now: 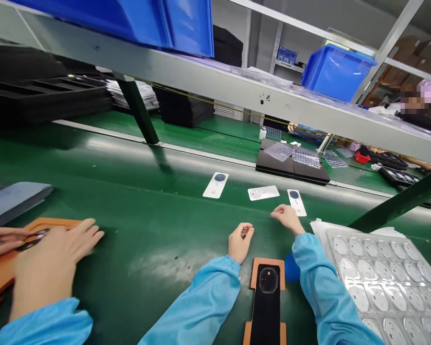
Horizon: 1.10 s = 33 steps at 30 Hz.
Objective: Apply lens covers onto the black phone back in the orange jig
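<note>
My left hand (240, 243) is above the green table with fingers curled and thumb against the forefinger; anything in the pinch is too small to make out. To its right, my right hand (288, 218) is also pinched, in front of a white card with a dark round piece (299, 205). I cannot tell what its fingertips hold. Below both hands, a black phone-like panel with a round camera area (267, 304) lies in an orange fixture (269, 262). Another white card (264, 192) lies ahead, and a third white card (213, 188) is farther left.
At right is a clear tray of round pieces (398, 282), with a blue round object (291, 268) beside my right sleeve. A co-worker's hands (62, 244) work over another orange fixture (7, 275) at left. A shelf beam (237, 84) crosses overhead, carrying blue bins (339, 72).
</note>
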Motion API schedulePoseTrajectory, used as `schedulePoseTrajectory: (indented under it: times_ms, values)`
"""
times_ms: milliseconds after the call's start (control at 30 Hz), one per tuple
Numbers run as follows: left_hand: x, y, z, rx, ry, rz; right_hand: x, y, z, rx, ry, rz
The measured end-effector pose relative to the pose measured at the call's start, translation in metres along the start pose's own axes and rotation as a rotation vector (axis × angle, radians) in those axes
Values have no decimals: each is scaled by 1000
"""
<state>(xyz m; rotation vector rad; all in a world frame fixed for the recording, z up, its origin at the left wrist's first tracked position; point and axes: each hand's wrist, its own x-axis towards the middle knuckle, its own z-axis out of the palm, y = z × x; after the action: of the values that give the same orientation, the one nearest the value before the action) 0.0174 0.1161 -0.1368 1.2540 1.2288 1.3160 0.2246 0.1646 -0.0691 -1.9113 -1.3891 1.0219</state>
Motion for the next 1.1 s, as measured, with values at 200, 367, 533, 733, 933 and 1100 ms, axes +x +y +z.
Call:
schedulePoseTrajectory:
  times_ms: [200, 367, 533, 733, 933, 1100]
  values:
    - [-2, 7, 2, 46, -72, 38, 56, 31, -82, -460, 287, 326]
    - [0, 5, 1, 113, -85, 67, 77, 46, -86, -551, 257, 500]
    - [-2, 9, 3, 147, -93, 93, 82, 55, -87, -582, 260, 538]
    - [-4, 11, 4, 166, -82, 144, 76, 51, -90, -549, 251, 528]
    - [-1, 8, 4, 188, -117, 126, 68, 38, -91, -574, 252, 507]
    - [1, 12, 1, 226, -155, 85, 54, 34, -97, -560, 244, 500]
